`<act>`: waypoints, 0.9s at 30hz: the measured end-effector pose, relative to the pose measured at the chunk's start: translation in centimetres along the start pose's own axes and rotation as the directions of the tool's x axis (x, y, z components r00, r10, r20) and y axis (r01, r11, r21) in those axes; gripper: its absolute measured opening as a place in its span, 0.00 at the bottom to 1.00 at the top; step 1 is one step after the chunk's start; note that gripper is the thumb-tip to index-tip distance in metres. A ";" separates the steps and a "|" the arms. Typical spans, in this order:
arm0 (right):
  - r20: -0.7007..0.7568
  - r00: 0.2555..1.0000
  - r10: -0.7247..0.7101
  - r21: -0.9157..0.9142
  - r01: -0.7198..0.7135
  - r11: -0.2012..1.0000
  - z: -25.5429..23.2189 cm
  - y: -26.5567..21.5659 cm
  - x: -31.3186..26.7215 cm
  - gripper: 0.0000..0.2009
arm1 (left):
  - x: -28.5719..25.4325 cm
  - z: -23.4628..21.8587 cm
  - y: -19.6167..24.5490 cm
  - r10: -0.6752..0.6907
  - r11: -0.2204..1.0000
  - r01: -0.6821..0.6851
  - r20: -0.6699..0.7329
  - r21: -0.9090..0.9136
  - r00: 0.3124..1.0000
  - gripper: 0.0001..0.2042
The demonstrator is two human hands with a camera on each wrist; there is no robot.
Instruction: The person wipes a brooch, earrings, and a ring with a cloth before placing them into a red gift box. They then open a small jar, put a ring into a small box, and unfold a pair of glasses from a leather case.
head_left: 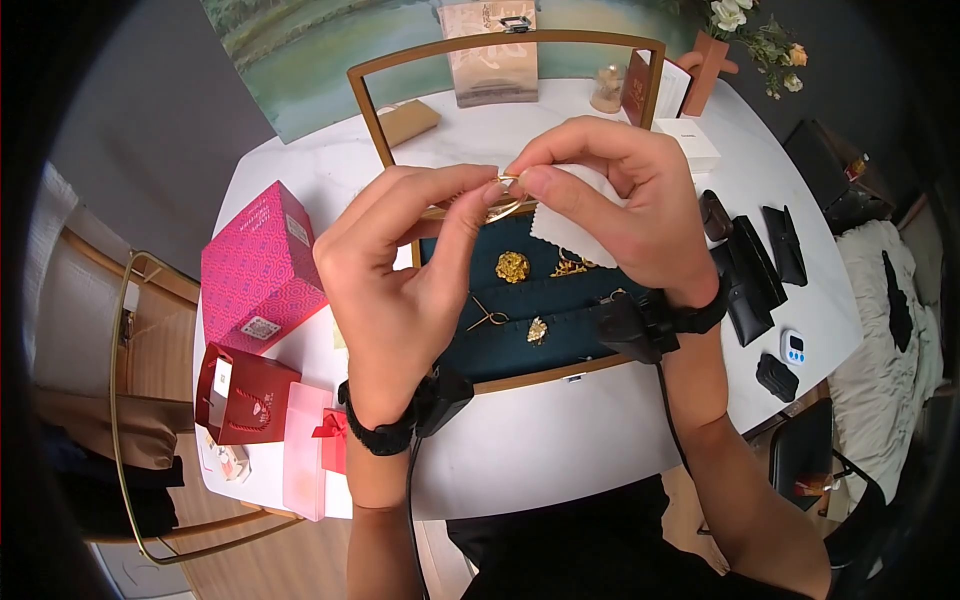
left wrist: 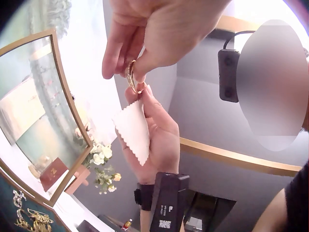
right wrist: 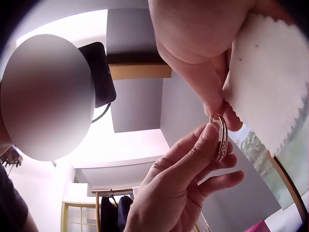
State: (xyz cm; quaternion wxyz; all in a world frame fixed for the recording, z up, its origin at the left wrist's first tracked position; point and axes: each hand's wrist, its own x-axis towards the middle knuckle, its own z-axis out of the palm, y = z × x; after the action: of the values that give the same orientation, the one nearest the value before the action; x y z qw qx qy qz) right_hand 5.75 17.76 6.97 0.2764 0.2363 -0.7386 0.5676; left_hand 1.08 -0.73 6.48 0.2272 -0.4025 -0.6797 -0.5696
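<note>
Held up over an open jewellery box (head_left: pixel 490 365), a gold hoop earring (right wrist: pixel 223 145) set with small clear stones is pinched between both hands. My left hand (head_left: pixel 395 265) grips it by thumb and fingertips from one side. On the other side, the thumb and index finger of my right hand (head_left: pixel 625 190) pinch its end. A white polishing cloth (left wrist: pixel 133 133) with zigzag edges hangs from the right hand, tucked against the palm. On the box's dark teal lining lie a gold flower brooch (head_left: pixel 513 267), a pale jewelled piece (head_left: pixel 537 330) and other gold pieces.
The box's glazed lid (head_left: pixel 655 85) stands raised behind the hands. Left are a pink box (head_left: pixel 255 265) and a red gift bag (head_left: pixel 245 400). Dark glasses cases (head_left: pixel 750 280), a small timer (head_left: pixel 793 346) and a white box (head_left: pixel 688 145) are on the right. Flowers (head_left: pixel 755 40) stand behind.
</note>
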 end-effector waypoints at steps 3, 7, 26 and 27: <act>0.009 1.000 0.024 0.033 -0.025 0.999 0.1 0.4 0.1 0.07 | -0.1 0.1 0.0 -0.040 0.999 0.040 0.006 -0.003 0.999 0.06; -0.032 0.997 0.070 -0.013 -0.071 0.997 0.5 0.5 0.2 0.07 | 0.0 0.3 0.0 -0.126 0.992 0.126 -0.031 0.007 0.992 0.06; -0.025 0.915 0.402 -0.588 -0.338 0.735 -6.0 2.2 -5.1 0.09 | 0.9 -3.5 -0.7 -0.008 0.972 0.017 -0.041 0.233 0.999 0.11; -0.016 0.883 0.468 -0.624 -0.375 0.686 -5.6 2.8 -5.9 0.09 | 1.0 -3.8 -1.1 -0.022 0.972 0.032 -0.048 0.231 0.999 0.11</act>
State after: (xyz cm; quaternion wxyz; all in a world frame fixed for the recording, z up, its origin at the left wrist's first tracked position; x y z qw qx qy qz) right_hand 9.05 24.07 2.15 0.1448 -0.0017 -0.9336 0.3279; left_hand -0.92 -4.08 7.56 0.2799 -0.3510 -0.7417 -0.4983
